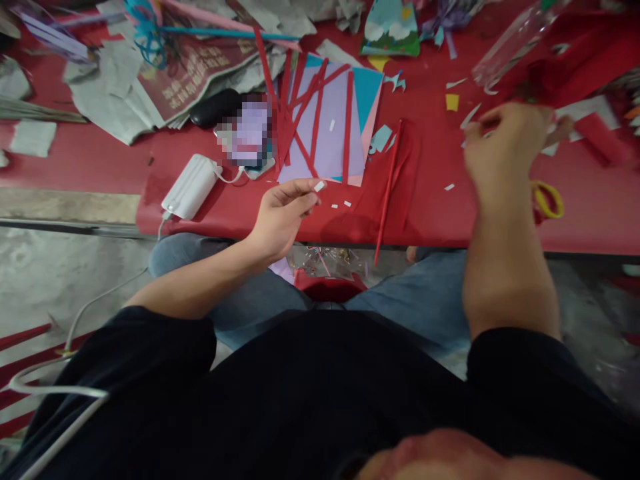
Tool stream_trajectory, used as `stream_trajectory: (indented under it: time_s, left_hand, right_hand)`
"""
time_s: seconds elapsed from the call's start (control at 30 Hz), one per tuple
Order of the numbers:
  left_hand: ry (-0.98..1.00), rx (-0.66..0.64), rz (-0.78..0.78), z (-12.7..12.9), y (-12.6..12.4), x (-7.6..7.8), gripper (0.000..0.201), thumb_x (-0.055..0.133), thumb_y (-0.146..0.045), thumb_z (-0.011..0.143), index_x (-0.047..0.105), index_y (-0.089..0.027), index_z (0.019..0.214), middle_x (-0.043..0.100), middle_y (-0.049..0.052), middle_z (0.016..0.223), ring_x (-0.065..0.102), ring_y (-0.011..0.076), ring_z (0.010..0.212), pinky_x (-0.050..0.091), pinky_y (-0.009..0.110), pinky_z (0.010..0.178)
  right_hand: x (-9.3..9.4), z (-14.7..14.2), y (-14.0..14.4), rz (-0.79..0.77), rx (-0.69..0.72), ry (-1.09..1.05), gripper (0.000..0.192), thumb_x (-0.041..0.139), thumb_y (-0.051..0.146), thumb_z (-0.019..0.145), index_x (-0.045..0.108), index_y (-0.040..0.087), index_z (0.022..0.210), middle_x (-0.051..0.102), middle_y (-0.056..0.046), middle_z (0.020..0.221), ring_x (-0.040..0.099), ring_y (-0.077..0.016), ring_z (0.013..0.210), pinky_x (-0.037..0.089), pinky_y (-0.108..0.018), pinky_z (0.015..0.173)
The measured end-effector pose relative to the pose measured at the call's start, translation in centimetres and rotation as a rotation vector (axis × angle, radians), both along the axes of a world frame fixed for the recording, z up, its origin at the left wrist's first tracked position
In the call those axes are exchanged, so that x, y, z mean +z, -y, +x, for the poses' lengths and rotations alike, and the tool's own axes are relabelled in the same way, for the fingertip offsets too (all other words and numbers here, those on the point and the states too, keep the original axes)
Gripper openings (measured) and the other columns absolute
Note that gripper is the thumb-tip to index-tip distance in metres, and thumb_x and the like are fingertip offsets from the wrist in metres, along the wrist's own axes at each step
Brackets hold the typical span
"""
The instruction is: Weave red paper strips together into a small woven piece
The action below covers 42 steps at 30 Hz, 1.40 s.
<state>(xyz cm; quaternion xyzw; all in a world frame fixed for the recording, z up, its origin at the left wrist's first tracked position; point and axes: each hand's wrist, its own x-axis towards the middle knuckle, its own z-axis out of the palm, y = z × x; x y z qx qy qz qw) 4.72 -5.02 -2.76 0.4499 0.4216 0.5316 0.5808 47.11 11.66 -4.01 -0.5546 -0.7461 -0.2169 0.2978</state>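
the left hand (281, 215) is held up just over the near edge of the red bench (590, 220). its fingers (300, 190) are curled in and pinch a tiny white paper bit (319, 186) at the tips. a few more white bits (340, 204) lie on the bench right beside it.

the right hand (505, 150) is up over the right part of the bench. it is blurry, so it is hard to see well. its fingers look pressed together around something pale and thin, but i cannot tell what it is. yellow scissors (547, 199) lie near the near edge, partly hidden behind the right wrist. only one handle loop shows.

in the middle of the bench is a purple sheet (327, 130) with red paper strips (316, 107) crossed on top. a long red strip (387, 190) runs from beside the sheet to the near edge and hangs off it. a white power bank (190, 187) sits near the left corner, with a cable going off the edge. next to it something is blurred out, so i cannot say what it is. newspaper (165, 80) is piled at the far left. a clear thing at the far right corner is cut off by the picture edge.
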Motion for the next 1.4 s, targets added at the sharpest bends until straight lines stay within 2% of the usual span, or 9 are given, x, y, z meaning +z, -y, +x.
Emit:
stream_trajectory:
  time_s: [0.07,0.17,0.27,0.33,0.43,0.57,0.87,1.1,1.4]
  left_hand:
    - [-0.033,-0.055,0.077,0.0,0.5,0.1,0.031,0.083,-0.033,0.089,0.085,-0.031,0.120,0.083,0.004,0.125,0.075,0.0158,0.098,0.065,0.035,0.085]
    - [-0.128,-0.182,0.261,-0.2,1.5,0.5,0.047,0.078,-0.033,0.094,0.080,-0.041,0.140,0.077,0.004,0.144,0.077,0.0209,0.112,0.068,0.040,0.091]
    - [-0.269,-0.316,0.413,-0.5,2.3,1.5,0.056,0.075,-0.041,0.102,0.069,-0.049,0.157,0.066,0.004,0.161,0.076,0.0263,0.125,0.070,0.046,0.098]
    - [-0.365,-0.376,0.486,-0.6,2.7,2.2,0.060,0.074,-0.047,0.105,0.063,-0.050,0.163,0.060,0.006,0.167,0.072,0.0316,0.139,0.070,0.051,0.107]
    - [-0.454,-0.409,0.585,-0.5,2.9,2.6,0.063,0.071,-0.048,0.107,0.057,-0.050,0.169,0.057,0.008,0.168,0.062,0.0363,0.156,0.067,0.056,0.119]
    - [-0.507,-0.381,0.673,-0.2,3.0,2.3,0.067,0.067,-0.042,0.108,0.051,-0.048,0.173,0.055,0.010,0.167,0.059,0.0357,0.158,0.061,0.058,0.126]
    - [-0.596,-0.294,0.649,0.1,3.1,1.3,0.064,0.073,-0.050,0.103,0.061,-0.045,0.166,0.057,0.010,0.164,0.067,0.0363,0.146,0.065,0.060,0.118]
    - [-0.576,-0.322,0.708,0.5,3.4,1.0,0.078,0.067,-0.043,0.107,0.040,-0.045,0.180,0.053,0.012,0.165,0.063,0.0355,0.151,0.064,0.056,0.121]
    - [-0.546,-0.356,0.717,0.7,3.6,1.1,0.086,0.069,-0.040,0.105,0.032,-0.044,0.183,0.052,0.013,0.166,0.060,0.0357,0.153,0.064,0.054,0.122]
  right_hand:
    - [1.5,-5.9,3.6,0.012,-0.028,-0.151,0.062,0.069,0.072,0.104,0.076,0.014,0.085,0.076,-0.019,0.076,0.071,-0.0254,0.075,0.041,-0.047,0.073]
    - [4.7,-14.1,11.4,-0.071,0.299,-0.263,0.022,0.076,0.044,0.105,0.071,0.023,0.102,0.082,-0.015,0.104,0.077,-0.0305,0.099,0.055,-0.048,0.088]
    - [7.3,-17.9,17.7,-0.009,0.632,-0.336,0.039,0.080,0.025,0.100,0.045,0.028,0.082,0.082,-0.004,0.093,0.077,-0.0253,0.089,0.056,-0.046,0.082]
    - [8.0,-18.3,19.6,-0.006,0.704,-0.357,0.054,0.083,0.018,0.097,0.033,0.028,0.079,0.082,-0.001,0.094,0.076,-0.0226,0.087,0.053,-0.043,0.077]
    - [7.8,-17.7,19.9,-0.016,0.694,-0.333,0.054,0.082,0.016,0.098,0.034,0.027,0.078,0.083,-0.001,0.097,0.074,-0.0223,0.087,0.051,-0.043,0.076]
    - [6.8,-17.3,19.2,-0.131,0.548,-0.193,0.042,0.068,0.027,0.108,0.041,0.028,0.077,0.083,-0.002,0.097,0.072,-0.0252,0.086,0.048,-0.048,0.080]
    - [6.5,-18.1,19.0,0.013,0.636,-0.264,0.036,0.067,0.011,0.103,0.048,0.025,0.077,0.081,0.000,0.098,0.069,-0.0208,0.083,0.044,-0.048,0.078]
    - [6.1,-18.1,18.4,0.124,0.602,-0.208,0.039,0.071,0.011,0.098,0.045,0.024,0.073,0.080,0.005,0.089,0.065,-0.0162,0.072,0.043,-0.045,0.072]
    - [5.6,-17.2,18.9,-0.181,0.502,-0.209,0.047,0.066,0.035,0.111,0.040,0.026,0.072,0.081,-0.003,0.092,0.067,-0.0229,0.077,0.045,-0.051,0.081]
